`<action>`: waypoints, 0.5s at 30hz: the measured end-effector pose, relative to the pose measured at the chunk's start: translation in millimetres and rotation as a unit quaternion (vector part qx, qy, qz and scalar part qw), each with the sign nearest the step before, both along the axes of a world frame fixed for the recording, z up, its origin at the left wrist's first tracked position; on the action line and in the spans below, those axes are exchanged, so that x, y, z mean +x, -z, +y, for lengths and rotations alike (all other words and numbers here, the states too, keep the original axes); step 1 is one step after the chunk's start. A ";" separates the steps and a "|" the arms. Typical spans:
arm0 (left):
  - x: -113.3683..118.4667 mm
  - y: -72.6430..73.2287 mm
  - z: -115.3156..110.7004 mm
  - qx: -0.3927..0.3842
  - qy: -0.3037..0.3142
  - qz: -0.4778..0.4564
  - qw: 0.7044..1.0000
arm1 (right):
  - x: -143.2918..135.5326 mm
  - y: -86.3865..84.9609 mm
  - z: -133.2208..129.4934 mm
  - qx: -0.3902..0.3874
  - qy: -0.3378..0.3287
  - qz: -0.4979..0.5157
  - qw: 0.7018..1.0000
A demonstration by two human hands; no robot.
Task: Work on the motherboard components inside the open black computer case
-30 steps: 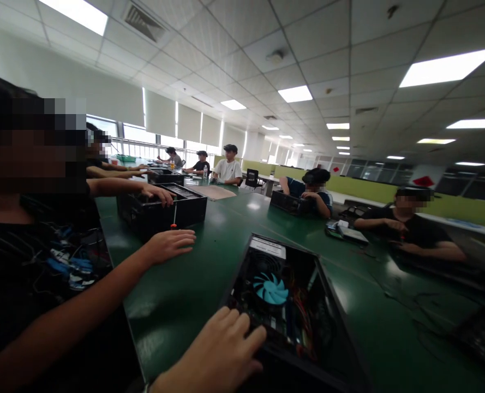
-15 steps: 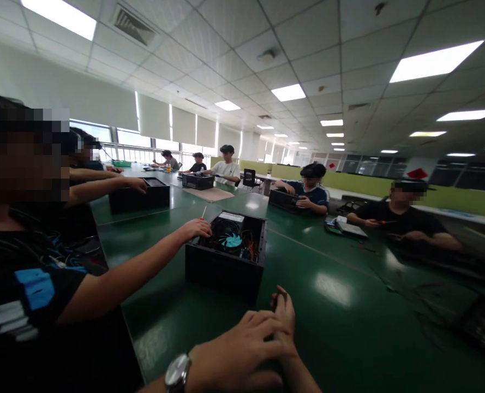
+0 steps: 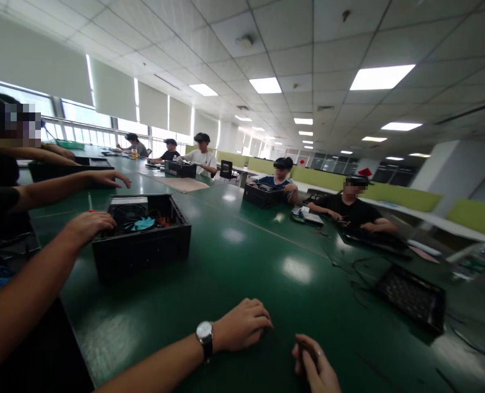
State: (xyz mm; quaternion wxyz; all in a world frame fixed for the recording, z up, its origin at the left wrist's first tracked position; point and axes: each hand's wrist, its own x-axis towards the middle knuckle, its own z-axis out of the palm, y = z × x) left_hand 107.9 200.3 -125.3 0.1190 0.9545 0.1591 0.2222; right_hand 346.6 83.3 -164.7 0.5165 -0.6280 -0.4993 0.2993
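Note:
My left hand, with a silver watch on its wrist, hovers low over or rests on the green table. Its fingers are loosely curled and slightly apart, with nothing seen in them. To its right, near the bottom edge, my right hand is half turned up, fingers bent beside the thumb. Whether something small lies in its palm is too dark to tell. The two hands are apart. Nearest to my left hand is a black computer case with a turquoise fan, touched by another person's hand.
A black ventilated panel and loose cables lie at the right. Across the table, people work at another black case and a dark panel. A neighbour's forearm reaches in from the left.
My hands have come apart; before, the left lay over the right wrist. The view has swung right, so the case with the fan sits farther left and the ventilated panel shows fully.

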 end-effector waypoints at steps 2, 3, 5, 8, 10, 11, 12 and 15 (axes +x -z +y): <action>-7.8 -0.9 -2.5 -0.010 -0.004 0.014 1.000 | -1.8 -4.4 4.6 -0.007 -0.025 0.027 0.999; -11.0 -2.0 -3.8 -0.013 -0.003 0.020 1.000 | -2.7 -6.2 6.3 -0.007 -0.030 0.035 0.999; -15.3 -3.9 -6.8 -0.010 0.002 0.027 1.000 | -4.0 -8.3 7.7 -0.003 -0.021 0.045 0.999; -17.1 -4.2 -11.7 0.006 -0.002 0.008 1.000 | -5.0 -7.5 6.6 -0.002 0.004 0.051 0.999; -16.9 -6.5 -10.2 0.031 -0.027 -0.026 0.999 | -5.0 -5.5 5.6 0.000 0.014 0.056 0.998; -16.5 -10.4 -5.9 0.051 -0.045 -0.044 0.997 | -4.8 -4.2 5.2 0.001 0.018 0.057 0.998; -15.9 -17.2 1.7 0.074 -0.067 -0.060 0.993 | -4.4 -2.9 4.9 -0.001 0.021 0.057 0.998; -10.0 -55.9 46.0 0.137 -0.168 -0.060 0.975 | -3.0 0.5 4.5 -0.030 0.018 0.050 0.998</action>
